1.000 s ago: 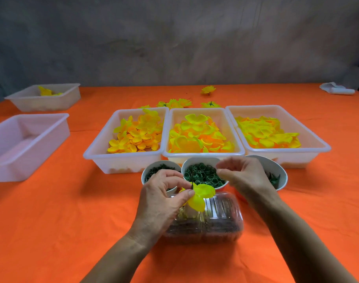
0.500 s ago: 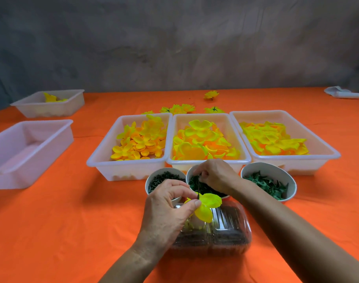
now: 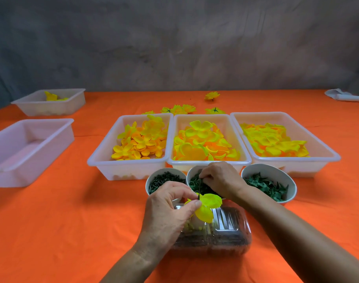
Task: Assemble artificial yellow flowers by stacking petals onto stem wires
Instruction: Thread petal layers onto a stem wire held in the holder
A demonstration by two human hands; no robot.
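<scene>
**Picking a green ring for the upright stem**

Holding the partly built flower over the clear plastic clamshell box, the left hand pinches the stem wire between thumb and fingertips just under a yellow-green petal. The wire's long axis runs near vertical, free tip pointing up and slightly away from the person. The right hand sits directly beyond that tip, fingers curled down into the middle bowl of green rings; whether a ring is actually pinched cannot be told. Judgement: the right hand is the nearer one to the tip and would have to come back toward the person and down along the wire's axis to thread a ring. Petal trays stand behind the bowls on the orange bench.
</scene>
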